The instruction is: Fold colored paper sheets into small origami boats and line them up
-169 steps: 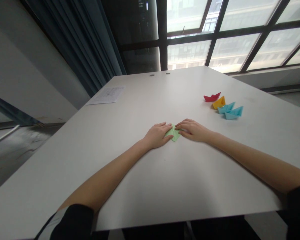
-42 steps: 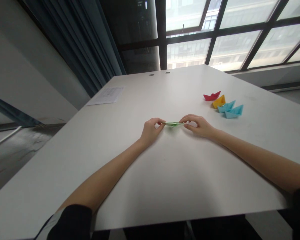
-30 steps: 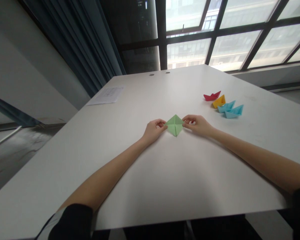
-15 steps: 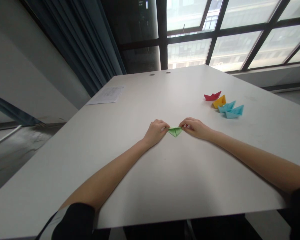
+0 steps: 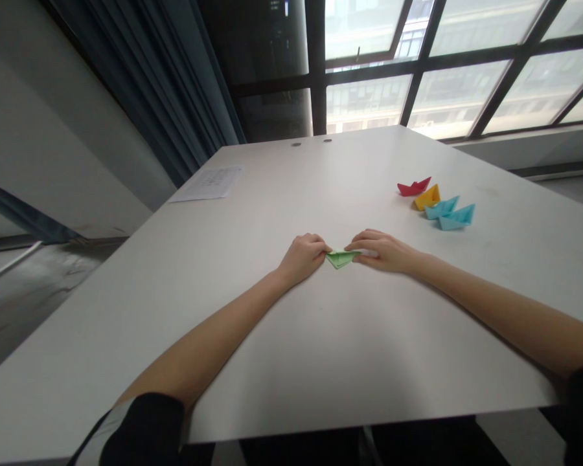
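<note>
A small folded green paper (image 5: 339, 259), roughly triangular with its point toward me, lies between my hands at the middle of the table. My left hand (image 5: 304, 257) pinches its left corner between thumb and fingers. On the other side, my right hand (image 5: 381, 250) grips the right part, its fingers lying along the top edge and the thumb beneath. The fingers cover both ends of the paper.
On the white table (image 5: 272, 362), a red paper boat (image 5: 414, 188), a yellow paper boat (image 5: 426, 198) and two light blue paper boats (image 5: 457, 218) stand to the right. A printed sheet (image 5: 208, 184) lies at the far left. Windows and a blue curtain are beyond.
My right hand's fingers have shifted left along the top edge of the green paper, covering more of it. The paper has tilted slightly. My left hand keeps its pinch.
</note>
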A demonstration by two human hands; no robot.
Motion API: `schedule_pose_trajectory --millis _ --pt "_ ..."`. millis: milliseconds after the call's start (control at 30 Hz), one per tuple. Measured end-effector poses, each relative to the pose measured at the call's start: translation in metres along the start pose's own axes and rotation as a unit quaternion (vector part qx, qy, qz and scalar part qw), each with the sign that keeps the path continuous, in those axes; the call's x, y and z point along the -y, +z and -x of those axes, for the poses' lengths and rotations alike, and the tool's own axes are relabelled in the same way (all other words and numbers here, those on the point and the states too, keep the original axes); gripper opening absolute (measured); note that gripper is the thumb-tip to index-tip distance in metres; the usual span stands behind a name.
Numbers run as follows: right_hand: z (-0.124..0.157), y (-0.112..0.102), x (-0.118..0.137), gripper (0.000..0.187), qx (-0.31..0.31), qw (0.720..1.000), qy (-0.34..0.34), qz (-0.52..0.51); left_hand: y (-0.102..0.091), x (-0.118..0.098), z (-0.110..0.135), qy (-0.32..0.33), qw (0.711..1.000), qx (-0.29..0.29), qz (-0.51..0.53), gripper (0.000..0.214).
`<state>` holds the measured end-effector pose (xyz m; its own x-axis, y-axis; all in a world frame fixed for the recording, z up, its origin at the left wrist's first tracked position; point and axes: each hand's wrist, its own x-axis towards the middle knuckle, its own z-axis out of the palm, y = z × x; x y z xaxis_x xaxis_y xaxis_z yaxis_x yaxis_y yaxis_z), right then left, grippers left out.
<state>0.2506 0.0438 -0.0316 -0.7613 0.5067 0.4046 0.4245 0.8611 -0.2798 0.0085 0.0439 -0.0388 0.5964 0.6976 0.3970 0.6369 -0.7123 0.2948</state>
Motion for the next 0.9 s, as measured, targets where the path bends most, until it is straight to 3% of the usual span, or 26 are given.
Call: schedule_pose_trajectory --millis 333,467,900 --pt "-0.001 0.002 0.0 0.025 0.002 1.0 -0.016 -0.013 -0.002 -0.004 0.0 0.076 0.996 0.034 0.044 0.027" --pt "-0.001 0.002 0.002 0.024 0.004 1.0 -0.013 -0.008 -0.005 -0.011 0.002 0.086 0.995 0.035 0.028 0.018" --pt "-0.002 0.003 0.005 0.024 0.014 0.999 -0.03 0.023 -0.004 -0.026 0.001 0.094 0.993 0.063 -0.022 0.02"
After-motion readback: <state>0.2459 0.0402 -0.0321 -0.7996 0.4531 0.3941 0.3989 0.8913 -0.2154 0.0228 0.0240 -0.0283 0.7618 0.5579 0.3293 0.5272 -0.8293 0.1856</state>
